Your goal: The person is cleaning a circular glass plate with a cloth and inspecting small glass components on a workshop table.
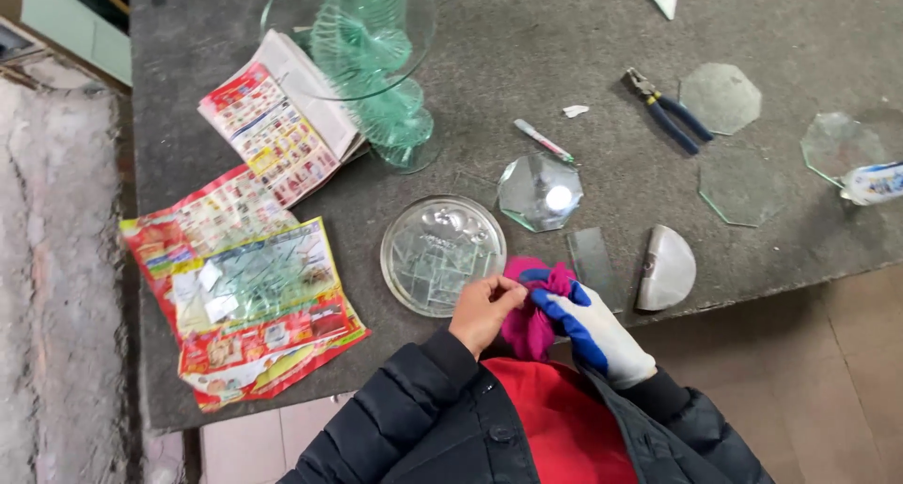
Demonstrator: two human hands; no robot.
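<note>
Both hands meet just below the round glass dish [442, 254]: bare left hand [484, 310] and gloved right hand [588, 329] pinch a pink cloth [529, 326], soft, light, easily bunched; grip its folds, I'd say.

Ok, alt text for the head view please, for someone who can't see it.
Bare left hand and blue-and-white gloved right hand pinch a magenta cloth at the edge of a grey table, beside a round glass dish of glass pieces, octagonal glass plates and blue-handled pliers.
</note>
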